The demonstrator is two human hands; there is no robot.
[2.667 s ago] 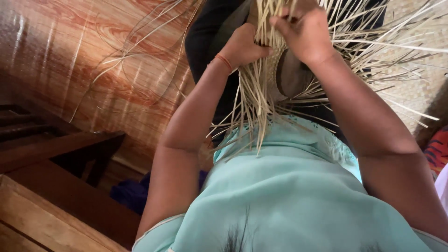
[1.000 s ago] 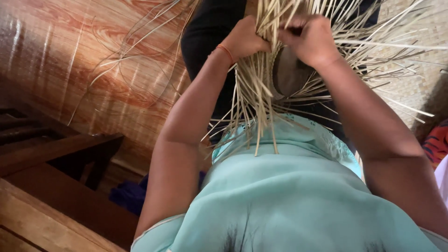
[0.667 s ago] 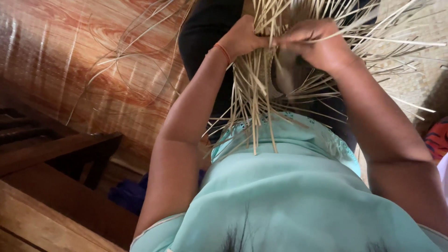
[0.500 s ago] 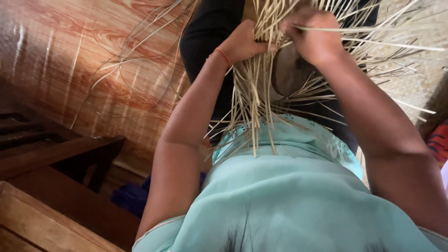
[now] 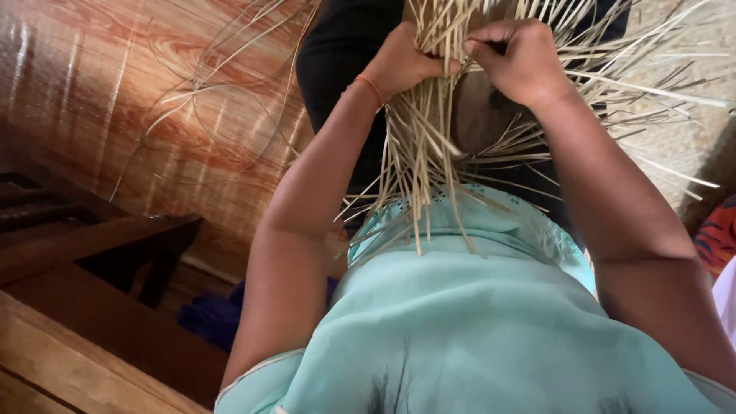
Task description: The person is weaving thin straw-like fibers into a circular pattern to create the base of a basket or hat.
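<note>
A half-woven piece of pale bamboo strips (image 5: 429, 146) rests over my lap, its loose ends fanning out in all directions. At the top of the view my left hand (image 5: 402, 57), with an orange thread on the wrist, clutches a bunch of these strips. My right hand (image 5: 517, 57) is closed beside it, pinching strips against the weave. The two hands almost touch. A dark rounded form (image 5: 479, 115) shows under the strips, and the woven centre is hidden by my fingers.
A glossy wood-grain floor (image 5: 130, 100) lies to the left, with thin loose strips (image 5: 207, 84) curling over it. Dark wooden furniture (image 5: 92, 253) stands at the lower left. A woven mat (image 5: 675, 107) is at the right, with red patterned cloth (image 5: 717, 234) at the edge.
My right hand has worked back and forth over the strips, drawing closer to my left hand. My left hand has kept its hold on the bunch.
</note>
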